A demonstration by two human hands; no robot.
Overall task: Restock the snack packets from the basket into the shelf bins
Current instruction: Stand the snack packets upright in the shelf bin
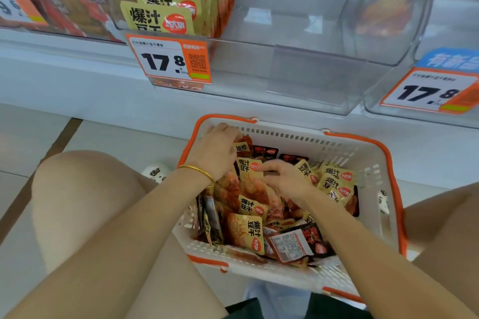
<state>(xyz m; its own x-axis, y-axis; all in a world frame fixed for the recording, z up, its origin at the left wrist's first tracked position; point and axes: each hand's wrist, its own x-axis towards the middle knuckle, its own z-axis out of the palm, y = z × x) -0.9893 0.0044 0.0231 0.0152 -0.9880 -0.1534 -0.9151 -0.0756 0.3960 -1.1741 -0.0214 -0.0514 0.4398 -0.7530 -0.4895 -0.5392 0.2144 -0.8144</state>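
Both hands down in the white basket (337, 155) among loose tofu snack packets (246, 233). Left hand (215, 153) curled at far left corner, fingertips pinching one small packet (242, 147). Right hand (285, 179) nearer the middle, fingers bent onto an upright yellow packet (250, 171), long axis pointing away toward the shelf; firm grip unclear. Target clear bin (285, 41) lies straight ahead, above, its right half empty

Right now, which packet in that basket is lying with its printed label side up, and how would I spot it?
Start at the white basket with orange rim on the floor below the shelf bins. Go to its near edge, right of centre, just left of the right forearm. There lies the back-up packet: a white panel of fine print framed in red, while its neighbours show yellow or black fronts with bold characters.
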